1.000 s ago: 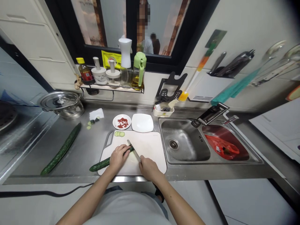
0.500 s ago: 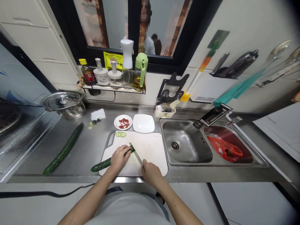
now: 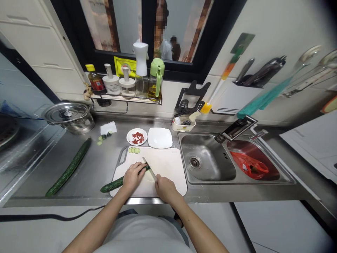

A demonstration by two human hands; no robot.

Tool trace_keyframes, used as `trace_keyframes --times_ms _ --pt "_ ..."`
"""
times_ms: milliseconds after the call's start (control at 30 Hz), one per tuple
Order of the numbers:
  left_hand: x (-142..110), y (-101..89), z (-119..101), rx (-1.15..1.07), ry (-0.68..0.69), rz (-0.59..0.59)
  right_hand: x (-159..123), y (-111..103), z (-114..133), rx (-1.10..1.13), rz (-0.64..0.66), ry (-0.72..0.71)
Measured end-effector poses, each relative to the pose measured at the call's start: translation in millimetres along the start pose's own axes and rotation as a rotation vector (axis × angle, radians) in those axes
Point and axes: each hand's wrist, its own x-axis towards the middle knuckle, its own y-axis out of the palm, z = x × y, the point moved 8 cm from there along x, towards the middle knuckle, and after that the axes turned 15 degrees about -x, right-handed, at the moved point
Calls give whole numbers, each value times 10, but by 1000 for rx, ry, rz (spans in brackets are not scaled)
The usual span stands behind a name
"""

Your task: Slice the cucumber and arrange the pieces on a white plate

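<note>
My left hand (image 3: 133,176) is closed over a dark green cucumber (image 3: 112,185) lying slantwise on a white cutting board (image 3: 171,168). Its uncut end sticks out past the board's left edge. In my right hand (image 3: 165,188) is the handle of a knife (image 3: 150,169), its blade against the cucumber's cut end, close to my left fingertips. Pale cut cucumber shows beside the blade, partly hidden. A short row of cucumber slices (image 3: 134,150) lies at the board's upper left corner.
A second whole cucumber (image 3: 68,168) lies on the steel counter to the left. Behind the board sit a plate of red bits (image 3: 137,136) and a white plate (image 3: 159,138). A double sink (image 3: 207,160) adjoins on the right. A lidded pot (image 3: 70,117) stands back left.
The knife and my right hand have shifted slightly left and up, with the blade turned a little. My left hand stays on the cucumber. The whole view has moved slightly.
</note>
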Motion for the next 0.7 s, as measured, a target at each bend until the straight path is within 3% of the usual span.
trace_keyframes --times_ms 300,700 --pt "0 -23 -37 12 7 7 37 21 19 -2 -12 10" --pt "2 0 5 18 16 -14 -166 100 -57 -8 30 24"
